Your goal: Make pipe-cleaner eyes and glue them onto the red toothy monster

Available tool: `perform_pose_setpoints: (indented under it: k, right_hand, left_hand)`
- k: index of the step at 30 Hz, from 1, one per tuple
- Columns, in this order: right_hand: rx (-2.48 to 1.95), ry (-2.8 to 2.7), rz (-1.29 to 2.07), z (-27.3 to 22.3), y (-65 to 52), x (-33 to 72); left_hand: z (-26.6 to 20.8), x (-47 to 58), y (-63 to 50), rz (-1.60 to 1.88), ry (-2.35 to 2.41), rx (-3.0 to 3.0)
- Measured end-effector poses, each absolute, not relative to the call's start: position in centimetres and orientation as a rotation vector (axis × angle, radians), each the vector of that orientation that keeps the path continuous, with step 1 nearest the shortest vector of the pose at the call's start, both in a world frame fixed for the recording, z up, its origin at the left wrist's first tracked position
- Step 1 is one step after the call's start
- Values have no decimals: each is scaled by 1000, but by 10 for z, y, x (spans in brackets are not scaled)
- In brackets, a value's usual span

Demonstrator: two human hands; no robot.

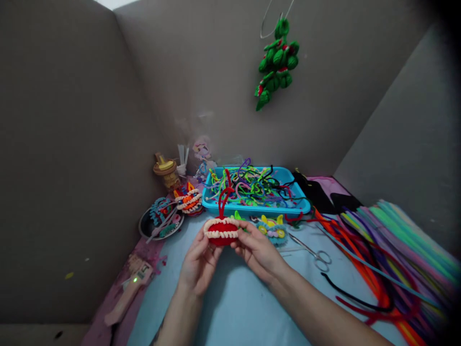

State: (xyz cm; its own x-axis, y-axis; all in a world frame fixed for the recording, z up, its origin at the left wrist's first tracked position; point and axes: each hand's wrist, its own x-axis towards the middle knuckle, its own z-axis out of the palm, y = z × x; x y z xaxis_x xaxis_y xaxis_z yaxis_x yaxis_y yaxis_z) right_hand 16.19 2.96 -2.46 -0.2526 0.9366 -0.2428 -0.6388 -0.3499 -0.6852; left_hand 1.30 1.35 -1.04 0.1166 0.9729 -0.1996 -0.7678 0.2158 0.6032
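Between both hands, above the blue cloth, is a red pipe-cleaner ornament (222, 240) with two cream twisted strips across it and a red loop standing up from its top. My left hand (199, 262) grips its left end, fingers bent round the edge. On the opposite end, my right hand (257, 247) pinches it with thumb and fingers. Just behind the right hand lies a light-blue and yellow pipe-cleaner piece (272, 229), with a bit of green beside it. Scissors (312, 252) rest to the right of that hand.
A blue tray (255, 210) of tangled pipe-cleaner pieces stands behind the hands. Bundled pipe cleaners (406, 250) cover the right side. To the left are a metal bowl (144, 229), an orange-and-cream piece (189, 199) and a glue gun (129, 288). A green ornament (277, 65) hangs at the back wall.
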Motion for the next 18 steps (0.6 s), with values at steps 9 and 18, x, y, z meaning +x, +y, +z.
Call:
perform_pose_setpoints:
  k: [9, 18]
  right_hand:
    - [-1064, -1544, 574, -20, 18, 164]
    - [-948, -1996, 104, -8, 16, 175]
  left_hand:
    - [-19, 26, 9, 1482, 689, 484]
    - [-19, 38, 2, 1511, 788, 614]
